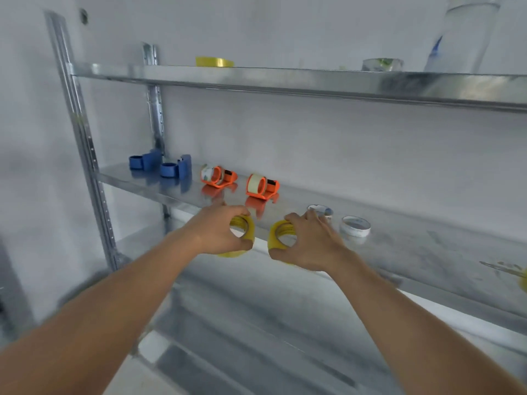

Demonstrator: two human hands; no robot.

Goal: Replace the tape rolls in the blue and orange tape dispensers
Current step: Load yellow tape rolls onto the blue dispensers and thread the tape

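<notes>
- Your two bare forearms reach up from the bottom edge toward the middle shelf [413, 252] of a metal rack.
- Your left hand [219, 232] has its grip closed around a yellow roll [245, 228], fingers over the top and thumb below, at the front edge of that shelf.
- Your right hand [310, 240] grips a second yellow roll [281, 233] the same way, just right of the first; the two rolls are apart.
- Behind your hands on the middle shelf stand two orange dispensers [219, 175] [262, 186], each with a pale roll in it.
- Left of the orange pair, toward the back left post, two blue dispensers [145, 161] [178, 168] stand, their hubs bare as far as the blur lets you see.
- Right of your right hand, two white rolls [320, 210] [355, 226] lie flat on the middle shelf, the nearer one partly hidden by your fingers.
- Above it, the top shelf [285, 81] carries another yellow roll [214, 61] at the left, a clear roll [382, 65] further right, and a clear bottle [463, 35] beside that.
</notes>
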